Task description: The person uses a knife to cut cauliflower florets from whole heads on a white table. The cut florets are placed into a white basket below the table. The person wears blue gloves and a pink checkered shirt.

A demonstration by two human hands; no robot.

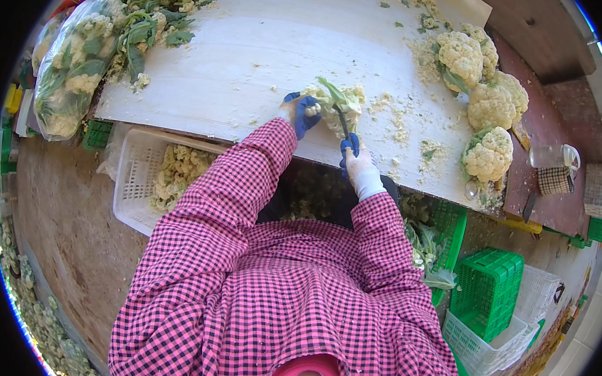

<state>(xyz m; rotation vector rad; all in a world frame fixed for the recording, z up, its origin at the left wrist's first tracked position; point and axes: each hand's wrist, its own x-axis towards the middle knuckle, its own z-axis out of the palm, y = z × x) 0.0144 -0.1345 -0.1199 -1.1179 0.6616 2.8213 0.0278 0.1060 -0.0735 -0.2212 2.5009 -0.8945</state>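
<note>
Both of my hands wear white gloves with blue-coated fingers and are over the near part of the white tabletop (225,75). My left hand (303,114) grips the left side of a partly cut cauliflower (355,101) with pale leaves. My right hand (355,158) is closed around the handle of a dark knife (342,122), whose upper end lies against the leafy middle of the cauliflower. Part of the cauliflower is hidden behind my left fingers and the knife. Cauliflower crumbs (393,118) lie to the right of it.
Whole cauliflowers (489,154) line the table's right side. Bagged cauliflower (76,65) and leafy trimmings (140,33) lie at left. Below the table edge are a white crate (136,178) of florets (180,173) and a green crate (448,233) with leaves. More crates (489,287) stand lower right.
</note>
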